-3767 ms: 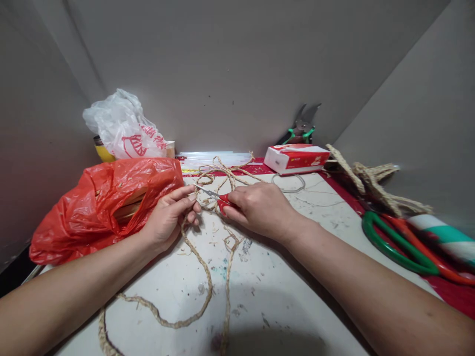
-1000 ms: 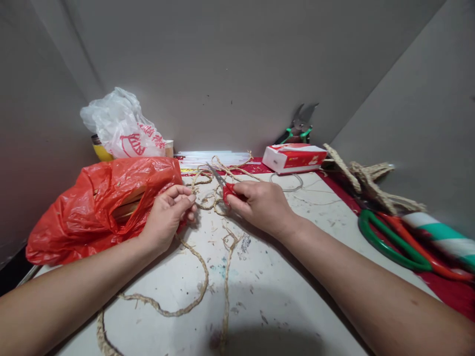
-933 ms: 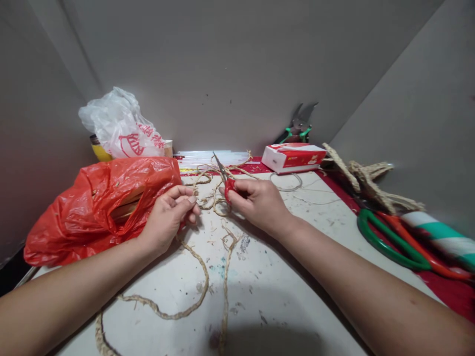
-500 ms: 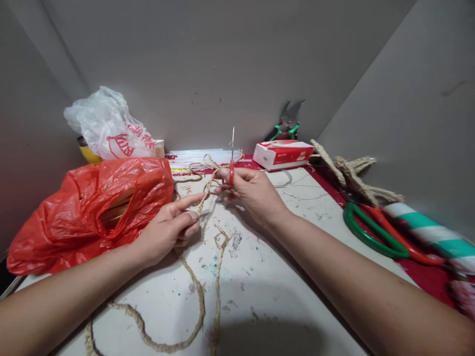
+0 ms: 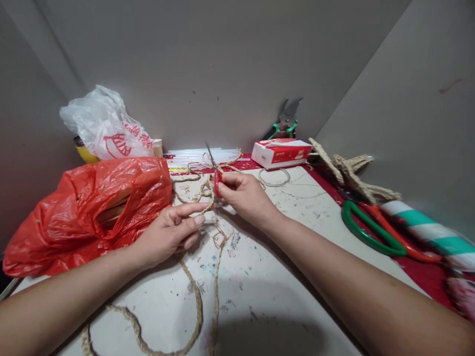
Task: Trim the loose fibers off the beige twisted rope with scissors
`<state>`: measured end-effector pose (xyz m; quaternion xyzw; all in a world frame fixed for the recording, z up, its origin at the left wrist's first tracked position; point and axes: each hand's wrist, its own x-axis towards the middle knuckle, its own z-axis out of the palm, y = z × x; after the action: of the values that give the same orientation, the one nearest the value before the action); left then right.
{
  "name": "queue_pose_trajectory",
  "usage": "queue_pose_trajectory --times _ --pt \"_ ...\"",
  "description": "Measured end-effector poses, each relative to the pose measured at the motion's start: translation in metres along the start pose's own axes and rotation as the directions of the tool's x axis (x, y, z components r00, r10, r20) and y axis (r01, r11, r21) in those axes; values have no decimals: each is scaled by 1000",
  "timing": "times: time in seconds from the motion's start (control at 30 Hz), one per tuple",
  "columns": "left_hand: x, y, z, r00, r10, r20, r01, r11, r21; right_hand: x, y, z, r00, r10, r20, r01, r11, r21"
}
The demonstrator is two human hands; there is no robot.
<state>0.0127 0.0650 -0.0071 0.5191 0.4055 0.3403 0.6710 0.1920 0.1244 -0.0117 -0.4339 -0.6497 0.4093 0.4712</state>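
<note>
My left hand (image 5: 177, 228) pinches a braided straw rope (image 5: 198, 301) between thumb and forefinger over the table. Closed around the red handles of small scissors (image 5: 218, 182) is my right hand (image 5: 248, 196), just right of the left fingertips. The blades point up and away to the left. Whether the right fingers also touch the rope is unclear. The rope runs from the left hand down in a curve toward the front of the table. Another straw length (image 5: 217, 282) with a frayed knotted end lies beside it.
A red plastic bag (image 5: 122, 173) with sticks inside lies left, a white bag (image 5: 106, 126) behind it. At the back are clear sticks (image 5: 200, 157), a red-white box (image 5: 281, 153) and pruning shears (image 5: 286, 118). Right: straw braids (image 5: 352, 175), large scissors (image 5: 356, 222), a striped roll (image 5: 426, 230).
My right hand has moved slightly left and nearer, and the scissors have tilted from upright toward the left. The rope piece between the hands has shifted. My left hand stays nearly in place.
</note>
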Motion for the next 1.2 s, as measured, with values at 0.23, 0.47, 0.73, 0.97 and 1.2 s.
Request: queue_pose_trajectory --times 0.23,0.47,0.73,0.97,1.2 --pt "5 -4 -1 995 63 -72 -61 998 29 -3 -2 1 988 105 111 -120 983 138" --pt "5 -1 -1 1000 22 13 -22 1000 3 -1 -11 0 935 276 222 -349 822 449" --pt "-1 -2 2 984 -39 171 40 999 -2 -6 -3 11 946 283 160 -320 898 301" --pt "0 -2 2 998 -31 51 33 998 -44 -4 4 6 954 217 209 -230 972 41" --pt "7 4 -5 980 62 -187 -99 976 -196 -6 -3 -10 949 -204 241 316 611 -725"
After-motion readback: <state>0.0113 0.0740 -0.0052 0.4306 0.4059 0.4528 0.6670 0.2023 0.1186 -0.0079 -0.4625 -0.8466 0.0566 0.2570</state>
